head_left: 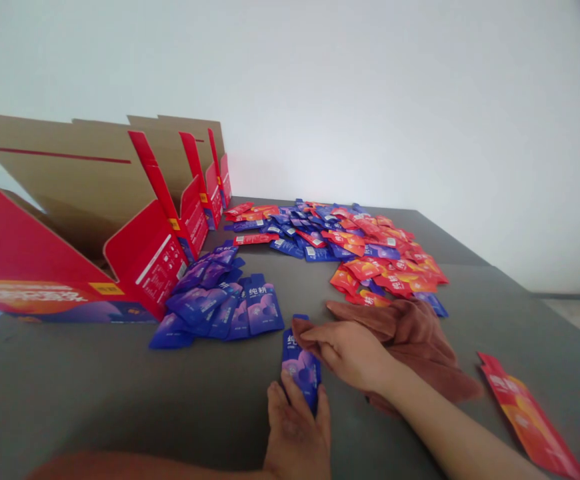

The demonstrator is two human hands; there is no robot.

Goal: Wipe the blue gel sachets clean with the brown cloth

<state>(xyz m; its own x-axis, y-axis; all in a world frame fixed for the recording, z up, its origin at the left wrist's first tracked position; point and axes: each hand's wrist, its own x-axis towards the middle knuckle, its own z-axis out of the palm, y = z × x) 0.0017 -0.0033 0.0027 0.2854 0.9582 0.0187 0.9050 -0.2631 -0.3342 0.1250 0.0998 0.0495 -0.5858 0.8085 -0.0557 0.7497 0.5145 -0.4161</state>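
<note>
My left hand (296, 432) holds the near end of a purple sachet (301, 364) that lies flat on the grey table (70, 400), fingers on either side of it. My right hand (349, 352) is closed on a brown cloth (410, 337) and presses its corner onto the sachet's far end. A row of purple sachets (220, 300) lies just to the left. Farther back spreads a large heap of mixed red and purple sachets (345, 243).
Several open red and cardboard display boxes (95, 227) stand along the left side. A single red sachet (525, 413) lies at the right near the table edge. A white wall stands behind the table.
</note>
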